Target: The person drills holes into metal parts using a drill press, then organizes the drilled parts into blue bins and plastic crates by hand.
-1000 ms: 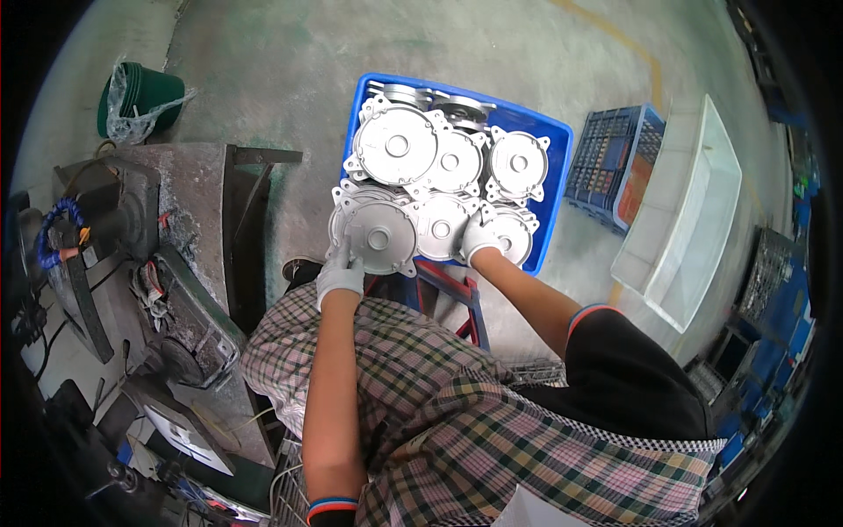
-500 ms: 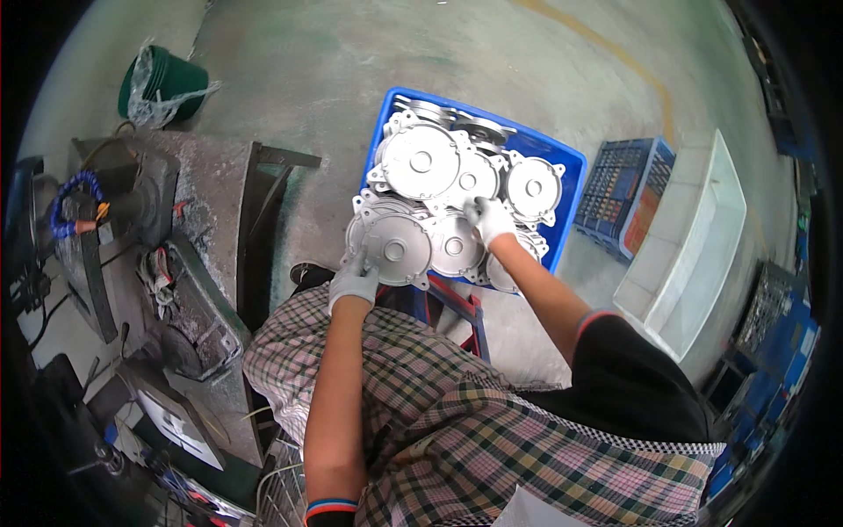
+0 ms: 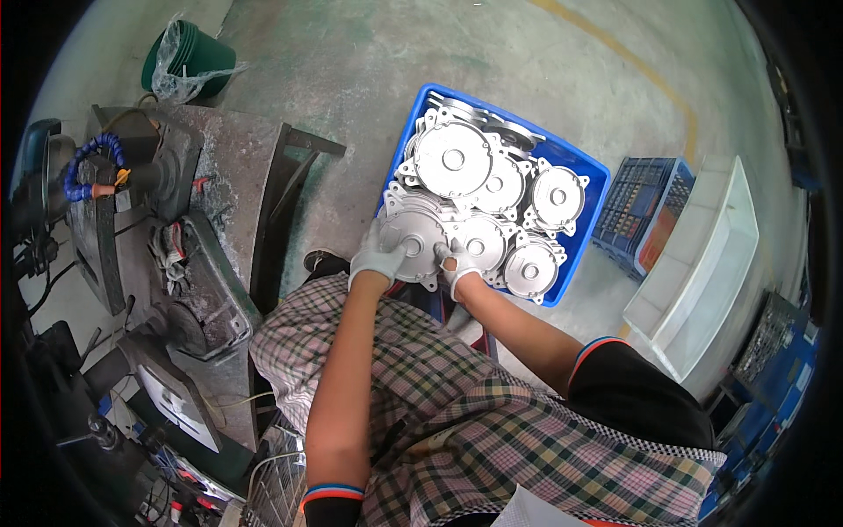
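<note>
In the head view, a round, grey metal casting with projecting lugs (image 3: 411, 247) is held at the near left corner of a rectangular blue plastic crate (image 3: 578, 159), above similar castings. Its left edge is gripped by the white-gloved left hand (image 3: 379, 257), the thumb laid over the face. At its right edge, the fingers of the white-gloved right hand (image 3: 457, 266) are curled; whether they are closed on it cannot be told. Opposite edges are probably used so that the broad disc is kept level. Bright silver round castings (image 3: 451, 160) are piled mostly face up, presumably for flat, stable stacking. No brand, label or writing can be read on any casting or on the crate.
</note>
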{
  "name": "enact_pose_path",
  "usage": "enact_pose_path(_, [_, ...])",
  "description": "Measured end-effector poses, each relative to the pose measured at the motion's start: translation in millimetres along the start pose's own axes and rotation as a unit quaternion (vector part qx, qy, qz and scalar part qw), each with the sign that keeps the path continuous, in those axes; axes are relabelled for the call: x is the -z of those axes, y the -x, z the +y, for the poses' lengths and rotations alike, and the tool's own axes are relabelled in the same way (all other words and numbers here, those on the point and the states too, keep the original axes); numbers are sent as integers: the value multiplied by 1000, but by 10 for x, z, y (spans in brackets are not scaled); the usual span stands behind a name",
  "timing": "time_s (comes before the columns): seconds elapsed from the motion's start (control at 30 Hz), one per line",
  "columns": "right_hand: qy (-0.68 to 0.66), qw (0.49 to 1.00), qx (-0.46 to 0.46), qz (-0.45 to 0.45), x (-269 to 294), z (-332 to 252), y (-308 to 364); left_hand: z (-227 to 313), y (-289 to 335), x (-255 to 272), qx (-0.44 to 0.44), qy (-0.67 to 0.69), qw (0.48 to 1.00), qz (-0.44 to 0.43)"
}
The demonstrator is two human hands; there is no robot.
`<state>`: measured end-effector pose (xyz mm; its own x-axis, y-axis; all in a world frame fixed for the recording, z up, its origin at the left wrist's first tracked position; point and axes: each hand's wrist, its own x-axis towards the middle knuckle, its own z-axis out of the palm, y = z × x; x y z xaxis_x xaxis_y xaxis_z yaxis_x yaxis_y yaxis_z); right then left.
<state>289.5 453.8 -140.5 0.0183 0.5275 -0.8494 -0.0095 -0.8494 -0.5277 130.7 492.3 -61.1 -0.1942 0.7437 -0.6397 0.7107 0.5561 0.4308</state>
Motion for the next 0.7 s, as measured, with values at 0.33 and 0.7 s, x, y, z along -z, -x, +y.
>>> enact_pose_path(0.33, [-89, 996, -5, -30, 1033, 72, 560, -65, 365, -93, 27, 330, 908, -255])
enact_pose_path(0.7, [283, 943, 158, 77, 2245, -797, -169, -444, 322, 33, 34, 328, 942, -60])
